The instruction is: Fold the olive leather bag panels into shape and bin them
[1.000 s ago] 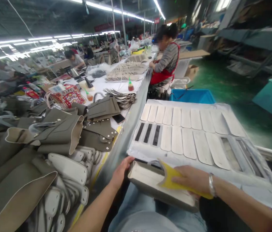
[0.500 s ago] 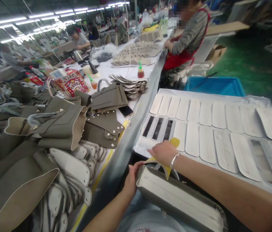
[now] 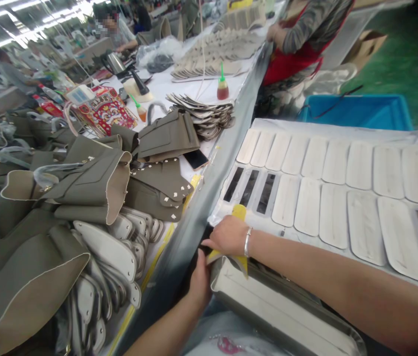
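A dark olive handbag [image 3: 283,307] lies across my lap with its pale bottom panel turned up. My left hand [image 3: 199,283] is closed on the near left end of the bag, its fingers partly hidden behind the edge. A yellow cloth [image 3: 239,212] is bunched under my right hand [image 3: 229,235], which wears a silver bracelet. The hand presses the cloth onto the bag's upper left corner, close to my left thumb. The cloth's tip hangs over the bag's rim.
At left, olive bags [image 3: 90,180] and pale riveted pieces [image 3: 108,247] crowd the table. Rows of pale oblong panels [image 3: 307,205] lie on a white-covered surface at right. A blue bin [image 3: 360,111], a phone [image 3: 196,159] and a glue bottle [image 3: 222,89] are beyond. A co-worker's arm [image 3: 301,34] is at the far edge.
My right hand has slid left with the yellow cloth, closer to my left hand. The left hand stays at the bag's end. The view has tipped down somewhat.
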A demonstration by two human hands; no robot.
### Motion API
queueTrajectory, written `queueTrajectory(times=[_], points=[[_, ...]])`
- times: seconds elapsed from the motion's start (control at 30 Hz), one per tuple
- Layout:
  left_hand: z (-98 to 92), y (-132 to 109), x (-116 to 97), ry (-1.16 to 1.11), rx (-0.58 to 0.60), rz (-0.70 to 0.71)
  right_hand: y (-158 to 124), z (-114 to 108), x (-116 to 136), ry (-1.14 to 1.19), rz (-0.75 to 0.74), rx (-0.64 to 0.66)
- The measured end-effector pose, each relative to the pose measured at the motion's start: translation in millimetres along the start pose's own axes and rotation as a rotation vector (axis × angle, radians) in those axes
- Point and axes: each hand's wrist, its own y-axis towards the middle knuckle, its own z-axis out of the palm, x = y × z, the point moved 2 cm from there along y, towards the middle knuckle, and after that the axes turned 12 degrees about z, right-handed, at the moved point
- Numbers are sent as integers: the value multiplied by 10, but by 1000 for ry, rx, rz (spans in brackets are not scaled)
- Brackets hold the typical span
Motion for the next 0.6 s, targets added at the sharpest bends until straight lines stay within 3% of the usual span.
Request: queueTrajectory(times=[0.07, 0.27, 0.6], points=[[15, -36, 8, -3, -36, 39, -3, -8, 20, -10, -59, -5], [66, -116, 26, 37, 0, 151, -57, 4, 73, -5, -128, -2], [65, -156, 53, 37, -63, 126, -129, -27, 107, 17, -125, -29]])
